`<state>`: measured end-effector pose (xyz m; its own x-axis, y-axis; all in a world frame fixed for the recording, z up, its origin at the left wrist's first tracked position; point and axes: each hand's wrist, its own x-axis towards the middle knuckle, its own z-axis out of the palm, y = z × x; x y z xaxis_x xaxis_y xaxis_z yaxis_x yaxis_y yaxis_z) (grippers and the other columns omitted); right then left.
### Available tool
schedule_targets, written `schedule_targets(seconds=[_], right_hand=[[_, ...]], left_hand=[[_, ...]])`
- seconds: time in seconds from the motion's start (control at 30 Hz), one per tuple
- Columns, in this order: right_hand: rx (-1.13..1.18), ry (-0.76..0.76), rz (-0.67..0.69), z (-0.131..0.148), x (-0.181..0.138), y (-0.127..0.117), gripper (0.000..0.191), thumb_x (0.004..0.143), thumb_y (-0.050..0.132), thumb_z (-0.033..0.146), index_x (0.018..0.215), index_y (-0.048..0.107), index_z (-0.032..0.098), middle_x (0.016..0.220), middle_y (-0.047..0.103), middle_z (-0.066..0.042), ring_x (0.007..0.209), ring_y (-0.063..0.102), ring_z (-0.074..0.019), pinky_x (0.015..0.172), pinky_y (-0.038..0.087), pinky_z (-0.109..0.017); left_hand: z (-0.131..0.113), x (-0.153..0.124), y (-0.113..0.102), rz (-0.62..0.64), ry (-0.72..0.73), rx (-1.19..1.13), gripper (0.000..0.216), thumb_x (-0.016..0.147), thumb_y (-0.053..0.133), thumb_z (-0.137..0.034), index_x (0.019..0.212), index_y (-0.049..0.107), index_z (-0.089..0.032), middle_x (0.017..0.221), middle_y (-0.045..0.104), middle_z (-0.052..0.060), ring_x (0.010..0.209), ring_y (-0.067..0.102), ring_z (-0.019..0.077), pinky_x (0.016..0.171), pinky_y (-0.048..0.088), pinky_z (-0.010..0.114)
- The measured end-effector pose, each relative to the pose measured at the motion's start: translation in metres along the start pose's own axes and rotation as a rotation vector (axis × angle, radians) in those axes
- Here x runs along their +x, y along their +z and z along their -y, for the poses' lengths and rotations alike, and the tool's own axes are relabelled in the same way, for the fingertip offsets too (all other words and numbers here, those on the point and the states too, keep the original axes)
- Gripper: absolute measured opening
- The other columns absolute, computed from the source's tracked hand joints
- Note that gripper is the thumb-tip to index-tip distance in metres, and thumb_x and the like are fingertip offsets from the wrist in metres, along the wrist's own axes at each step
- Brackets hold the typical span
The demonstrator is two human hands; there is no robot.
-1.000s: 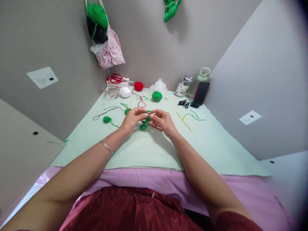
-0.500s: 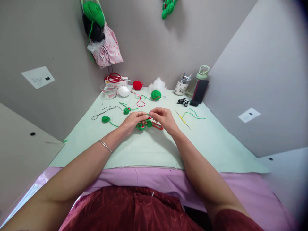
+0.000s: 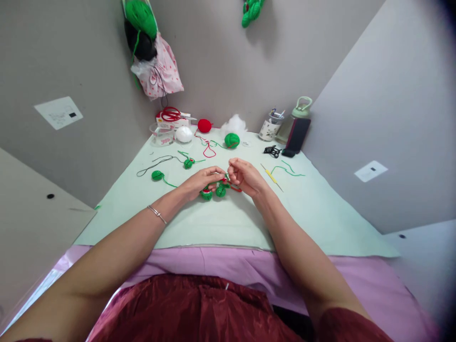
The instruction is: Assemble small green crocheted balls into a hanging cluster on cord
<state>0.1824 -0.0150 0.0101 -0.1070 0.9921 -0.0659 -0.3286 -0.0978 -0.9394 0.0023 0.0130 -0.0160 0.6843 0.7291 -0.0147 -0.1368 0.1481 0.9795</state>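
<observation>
Over the middle of the table, my left hand [image 3: 201, 183] pinches a small green and red crochet piece [image 3: 206, 194] between thumb and fingers. A round green crochet ball [image 3: 221, 191] hangs from the same work, just right of those fingertips. My right hand [image 3: 245, 176] is closed in a pinch beside it, fingertips raised slightly above the work; whatever it pinches is too small to make out. A red loop-shaped item [image 3: 235, 188] lies partly hidden below the right hand.
Small green crochet balls [image 3: 156, 175] with yarn tails lie left. Behind are red yarn [image 3: 204, 125], green yarn [image 3: 232, 140], white stuffing [image 3: 233, 125], scissors [image 3: 171, 114] and a plastic tub [image 3: 162, 136]. A yellow-handled crochet hook [image 3: 271, 177], black clip [image 3: 272, 151], phone [image 3: 298, 135] and bottle [image 3: 301, 110] are right.
My right hand has drawn slightly up and away from the left fingertips and curled more. The crochet piece has turned and sits a little lower in my left hand.
</observation>
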Motion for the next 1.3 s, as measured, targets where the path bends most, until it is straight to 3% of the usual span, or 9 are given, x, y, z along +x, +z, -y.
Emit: schedule_targets(seconds=[0.17,0.37,0.47,0.6,0.8,0.9,1.07,1.17,1.3], right_hand=[[0.042,-0.009,-0.041,-0.006,0.007,-0.004,0.024,0.078,0.070,0.024,0.071,0.047,0.019,0.046,0.028,0.013,0.038,0.017,-0.0023,0.039,0.014,-0.017],[-0.120,-0.049,-0.204,-0.016,0.020,-0.018,0.015,0.077,0.064,0.023,0.074,0.051,0.018,0.050,0.047,0.008,0.039,0.033,-0.0039,0.041,0.021,-0.018],[-0.367,-0.107,-0.380,-0.014,0.024,-0.033,0.010,0.081,0.059,0.024,0.075,0.051,0.019,0.058,0.059,0.003,0.041,0.041,-0.0063,0.043,0.029,-0.020],[-0.964,-0.191,-0.494,0.003,0.021,-0.061,0.017,0.085,0.053,0.023,0.091,0.067,0.017,0.088,0.074,-0.005,0.053,0.056,-0.0095,0.063,0.044,-0.026],[-1.446,0.025,-0.828,0.029,0.009,-0.106,0.025,0.083,0.055,0.022,0.095,0.077,0.019,0.102,0.075,-0.014,0.093,0.066,-0.0263,0.078,0.043,-0.034],[-1.413,0.014,-0.677,0.027,0.009,-0.104,0.025,0.084,0.055,0.023,0.095,0.076,0.016,0.093,0.074,-0.013,0.084,0.066,-0.0228,0.076,0.044,-0.032],[-1.230,-0.123,0.022,0.005,0.008,-0.054,0.031,0.080,0.068,0.039,0.102,0.071,0.018,0.091,0.072,-0.005,0.078,0.063,-0.0165,0.071,0.044,-0.026],[-1.423,-0.168,0.117,-0.007,0.004,-0.028,0.038,0.074,0.075,0.028,0.110,0.069,0.019,0.096,0.069,-0.006,0.079,0.060,-0.0161,0.072,0.042,-0.025],[-1.499,-0.204,0.102,-0.007,0.002,-0.025,0.020,0.088,0.057,0.028,0.096,0.072,0.018,0.092,0.068,-0.009,0.076,0.058,-0.0167,0.071,0.039,-0.027]], left_hand=[[0.002,0.003,-0.002,0.053,-0.037,0.032,0.026,0.074,0.078,-0.033,0.085,0.066,-0.013,0.081,0.066,0.004,0.049,0.036,0.0019,0.048,0.034,0.019],[0.003,0.003,-0.005,-0.008,-0.062,-0.025,0.023,0.076,0.076,-0.032,0.083,0.065,-0.012,0.075,0.064,0.003,0.047,0.036,0.0016,0.048,0.035,0.019],[0.003,0.004,-0.008,-0.042,-0.067,-0.069,0.024,0.075,0.077,-0.032,0.083,0.064,-0.013,0.074,0.063,0.002,0.049,0.041,0.0026,0.049,0.037,0.018],[0.002,0.006,-0.010,-0.149,-0.076,-0.099,0.029,0.070,0.082,-0.031,0.084,0.063,-0.014,0.077,0.065,0.003,0.055,0.052,0.0060,0.054,0.043,0.019],[-0.003,0.004,-0.011,-0.174,-0.026,-0.133,0.031,0.070,0.083,-0.032,0.085,0.063,-0.014,0.079,0.066,0.002,0.057,0.057,0.0067,0.059,0.048,0.021],[-0.008,0.002,-0.014,-0.185,-0.002,-0.181,0.030,0.072,0.082,-0.030,0.086,0.062,-0.013,0.080,0.065,0.001,0.057,0.057,0.0057,0.061,0.050,0.021],[-0.015,0.002,-0.025,-0.220,0.074,-0.255,0.032,0.074,0.081,-0.032,0.093,0.060,-0.015,0.079,0.064,0.000,0.059,0.059,0.0070,0.051,0.044,0.017],[-0.017,0.002,-0.027,-0.271,0.093,-0.271,0.035,0.072,0.083,-0.029,0.095,0.061,-0.015,0.082,0.066,0.001,0.065,0.064,0.0086,0.053,0.045,0.016],[-0.018,0.001,-0.024,-0.290,0.090,-0.252,0.035,0.070,0.084,-0.023,0.095,0.061,-0.014,0.084,0.069,0.003,0.075,0.068,0.0111,0.060,0.049,0.017]])
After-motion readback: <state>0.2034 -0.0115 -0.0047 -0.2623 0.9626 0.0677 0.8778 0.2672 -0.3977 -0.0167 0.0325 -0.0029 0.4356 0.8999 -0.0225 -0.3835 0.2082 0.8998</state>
